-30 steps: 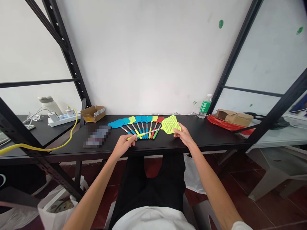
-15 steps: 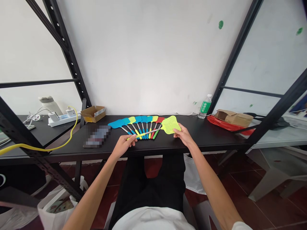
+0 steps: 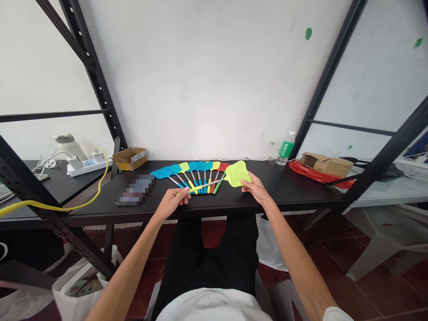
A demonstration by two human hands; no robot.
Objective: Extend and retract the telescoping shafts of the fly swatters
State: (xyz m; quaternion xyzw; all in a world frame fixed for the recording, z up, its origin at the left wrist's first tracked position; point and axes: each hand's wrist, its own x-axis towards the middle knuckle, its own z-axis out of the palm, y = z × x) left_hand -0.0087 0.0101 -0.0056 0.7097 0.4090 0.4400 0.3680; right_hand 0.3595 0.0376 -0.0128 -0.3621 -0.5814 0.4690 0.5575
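A yellow-green fly swatter (image 3: 236, 174) with a metal shaft is held nearly level across my front, above the table. My left hand (image 3: 174, 200) is closed on its handle end. At the other end, my right hand (image 3: 257, 188) pinches the lower right edge of the mesh head between thumb and fingers. Behind it, several fly swatters lie fanned out on the black table (image 3: 267, 196), heads toward the wall and handles toward me. Blue swatter heads (image 3: 161, 173) fill the left of the fan, with yellow ones among them, and a red swatter head (image 3: 223, 167) is partly hidden at the right.
To the left are a small cardboard box (image 3: 130, 158), a blurred-out flat object (image 3: 136, 190), a yellow cable (image 3: 96, 194) and a power strip (image 3: 90, 165). A water bottle (image 3: 286, 149) and a paper bag on red plastic (image 3: 326, 165) stand right. Black shelf posts (image 3: 329, 80) flank the table.
Almost nothing differs. Both hands keep the same hold on the yellow-green fly swatter, which has shifted only very slightly; the fanned swatters lie as before.
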